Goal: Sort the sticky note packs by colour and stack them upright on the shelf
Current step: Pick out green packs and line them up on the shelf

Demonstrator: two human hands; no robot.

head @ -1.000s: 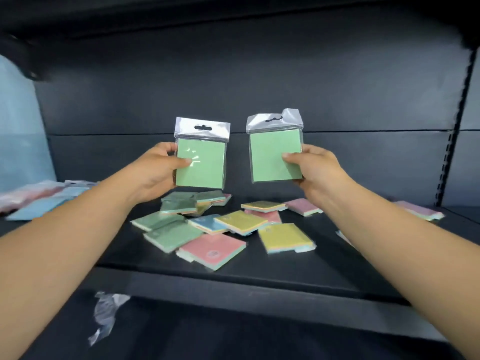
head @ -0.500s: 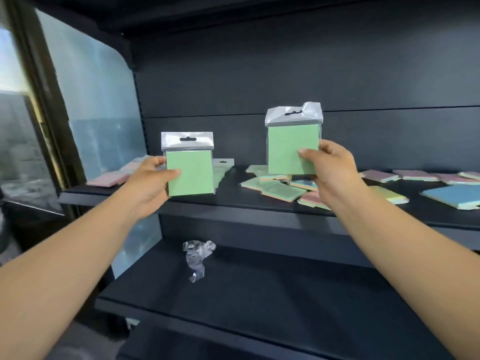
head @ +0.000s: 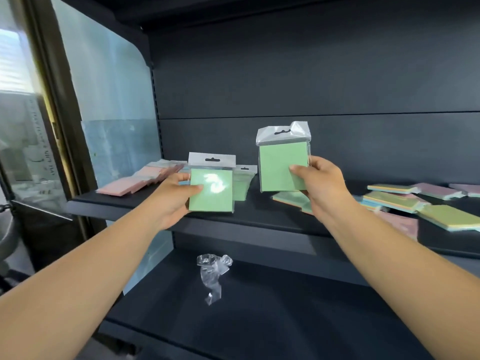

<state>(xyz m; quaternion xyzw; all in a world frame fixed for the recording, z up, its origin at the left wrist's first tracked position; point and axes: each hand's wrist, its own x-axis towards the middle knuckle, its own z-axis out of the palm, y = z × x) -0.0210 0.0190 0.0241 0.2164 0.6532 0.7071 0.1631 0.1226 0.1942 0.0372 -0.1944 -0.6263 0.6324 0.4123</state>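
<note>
Each hand's gripping a green pack, left hand [head: 172,197] setting its pack [head: 211,190] upright on the shelf [head: 259,222] near the standing green one [head: 240,183], right hand [head: 320,181] holding its pack [head: 281,165] higher, probably going next.

Two green packs [head: 211,189] [head: 279,167] held upright above the shelf [head: 259,219]; mixed packs [head: 392,200] lie flat.

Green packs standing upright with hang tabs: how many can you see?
3: one in the left hand, one in the right hand, one on the shelf behind the left pack; more may be hidden.
</note>
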